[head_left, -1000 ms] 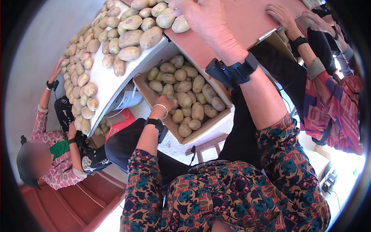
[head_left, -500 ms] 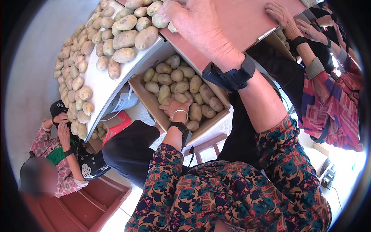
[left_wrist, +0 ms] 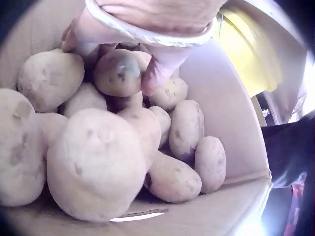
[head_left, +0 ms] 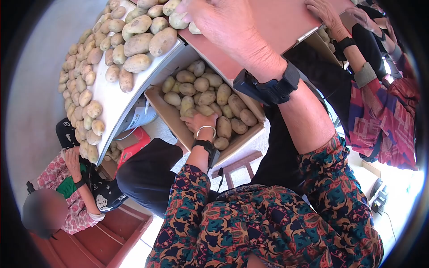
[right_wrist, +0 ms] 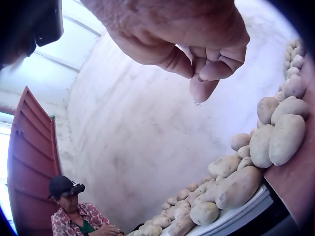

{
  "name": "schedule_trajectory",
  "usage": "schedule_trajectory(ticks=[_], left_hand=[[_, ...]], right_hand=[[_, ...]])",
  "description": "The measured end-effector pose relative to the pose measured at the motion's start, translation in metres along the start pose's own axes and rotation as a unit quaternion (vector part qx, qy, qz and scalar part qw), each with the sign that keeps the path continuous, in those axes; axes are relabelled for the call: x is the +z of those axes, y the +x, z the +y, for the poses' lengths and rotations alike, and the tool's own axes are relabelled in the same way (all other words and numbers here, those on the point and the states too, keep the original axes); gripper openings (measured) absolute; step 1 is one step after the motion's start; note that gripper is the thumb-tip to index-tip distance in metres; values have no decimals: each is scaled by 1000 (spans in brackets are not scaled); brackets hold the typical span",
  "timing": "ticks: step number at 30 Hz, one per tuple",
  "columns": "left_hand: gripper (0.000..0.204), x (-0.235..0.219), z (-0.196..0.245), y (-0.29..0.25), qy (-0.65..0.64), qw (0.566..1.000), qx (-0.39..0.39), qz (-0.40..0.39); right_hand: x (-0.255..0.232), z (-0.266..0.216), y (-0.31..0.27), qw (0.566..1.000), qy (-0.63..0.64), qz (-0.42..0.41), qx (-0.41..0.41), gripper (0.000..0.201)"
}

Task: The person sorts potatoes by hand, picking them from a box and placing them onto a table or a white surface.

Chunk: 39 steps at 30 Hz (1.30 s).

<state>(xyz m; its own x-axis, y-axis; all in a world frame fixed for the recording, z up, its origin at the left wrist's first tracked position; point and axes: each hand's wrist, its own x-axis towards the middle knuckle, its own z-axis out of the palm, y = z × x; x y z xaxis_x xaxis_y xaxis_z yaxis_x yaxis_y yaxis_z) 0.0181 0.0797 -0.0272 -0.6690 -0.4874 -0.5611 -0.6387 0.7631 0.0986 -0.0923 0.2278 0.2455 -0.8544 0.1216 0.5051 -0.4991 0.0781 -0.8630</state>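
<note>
My left hand (head_left: 200,121) is down in a cardboard box (head_left: 239,142) of potatoes. In the left wrist view, its thumb and fingers curl round a potato (left_wrist: 117,73) with a dark patch, while other potatoes (left_wrist: 96,164) lie close by. My right hand (head_left: 228,29) hovers over the reddish tabletop (head_left: 277,22), near the end of the potato pile (head_left: 138,43). Seen from the right wrist, its fingers (right_wrist: 216,70) hang loosely curled, with nothing between them.
Potatoes cover much of the white board (head_left: 109,107) beside the box. A person in a pink patterned shirt (head_left: 82,214) sits at the left, another in a red-purple sleeve (head_left: 380,116) at the right. A red carton (head_left: 136,143) and a white bucket (head_left: 142,117) stand under the board.
My left hand has moved from the box's left side farther in among the potatoes, now gripping one. My right hand has shifted slightly left. The person at the left has drawn an arm back.
</note>
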Motion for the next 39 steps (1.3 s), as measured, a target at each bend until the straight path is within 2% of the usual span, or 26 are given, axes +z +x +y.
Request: schedule_trajectory(ticks=[3,5,8,11,16,18,20,22,23,24,27,28,29,30,31,33,37,38,39], left_hand=[[88,-2,-11,22,-6,999,8,-47],[88,7,-10,22,-22,997,23,-67],[89,8,-15,12,-30,998,48,-10],[92,6,-5,-5,-29,1000,11,1],[96,2,-11,4,-18,999,31,-21],[96,-1,-14,10,-12,997,54,-56],[95,4,-11,17,30,996,67,-52],[94,1,-3,14,71,993,81,-49],[92,1,1,12,48,996,50,-52],[90,-2,3,8,25,998,17,-53],[88,-5,7,2,31,999,20,-31],[88,-7,6,1,30,999,23,-26],[87,-9,4,-1,4,999,29,-14],[86,-7,0,-3,-18,999,33,-5],[86,-1,-7,2,-14,999,31,-4],[78,3,-19,12,-118,993,8,-29],[75,-3,-35,16,-204,978,24,-18],[69,-4,-41,21,-332,940,33,-75],[63,-10,-44,22,-454,880,43,-132]], right_hand=[[8,13,3,999,-34,29,21,7],[7,26,5,993,-63,58,-76,7],[6,15,1,988,-74,76,-111,6],[7,25,6,989,-98,46,-103,4],[8,12,2,995,-84,28,-39,4],[9,15,2,997,-64,26,-22,4],[10,24,3,990,-82,50,-107,4],[10,26,3,988,-82,47,-121,4],[9,27,1,986,-83,45,-138,4],[8,25,-2,986,-82,44,-136,4],[4,12,-1,984,-80,40,-151,4],[3,11,0,991,-75,31,-106,4],[2,10,1,995,-70,21,-61,4],[1,13,2,996,-68,22,-60,4],[1,18,3,994,-61,30,-83,5],[0,19,2,992,-53,42,-107,6],[-9,5,-1,998,-33,40,-28,8],[-10,4,0,999,-37,26,0,9],[-12,3,0,999,-35,29,-1,9]])
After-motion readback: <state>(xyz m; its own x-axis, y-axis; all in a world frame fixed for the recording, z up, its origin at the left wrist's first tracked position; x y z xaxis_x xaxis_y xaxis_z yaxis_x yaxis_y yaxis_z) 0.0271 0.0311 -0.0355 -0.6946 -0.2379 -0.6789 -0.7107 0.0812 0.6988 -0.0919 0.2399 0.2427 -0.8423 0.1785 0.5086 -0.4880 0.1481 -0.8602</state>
